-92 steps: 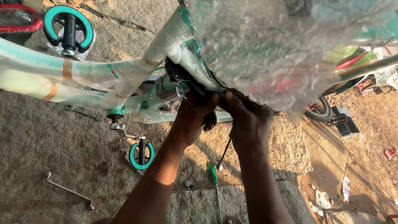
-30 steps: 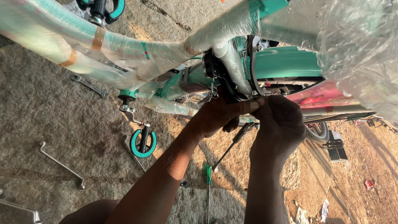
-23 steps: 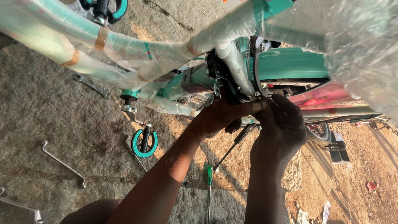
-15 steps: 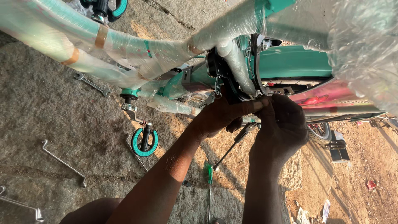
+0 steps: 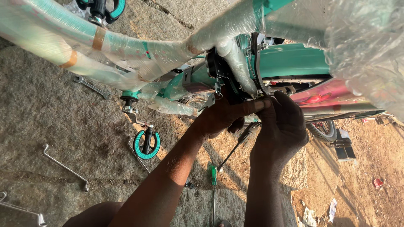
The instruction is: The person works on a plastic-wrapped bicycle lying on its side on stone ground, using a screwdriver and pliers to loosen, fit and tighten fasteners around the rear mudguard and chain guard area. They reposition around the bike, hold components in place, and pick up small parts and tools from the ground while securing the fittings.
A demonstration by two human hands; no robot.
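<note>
A teal bicycle frame (image 5: 139, 46) wrapped in clear plastic hangs over stony ground. My left hand (image 5: 225, 117) reaches up under the frame joint and presses on a black fitting (image 5: 219, 71) beside the teal rear mudguard (image 5: 294, 61), its fingers closed and one finger stretched right. My right hand (image 5: 283, 126) meets it fingertip to fingertip, back to the camera, with its fingers curled onto the same spot. A thin dark rod (image 5: 233, 149) slants down from under the hands; whether a hand holds it is hidden.
A teal pedal on its crank (image 5: 147, 143) hangs left of my forearm. A green-handled screwdriver (image 5: 213, 180) and bent wrenches (image 5: 65, 168) (image 5: 90, 87) lie on the stone. A tyre (image 5: 322, 130) and litter sit on the dirt at right.
Since three seconds ago the view has shifted, and the hands sit further right under the mudguard. Over the last second both hands have stayed on the same spot, hardly moving.
</note>
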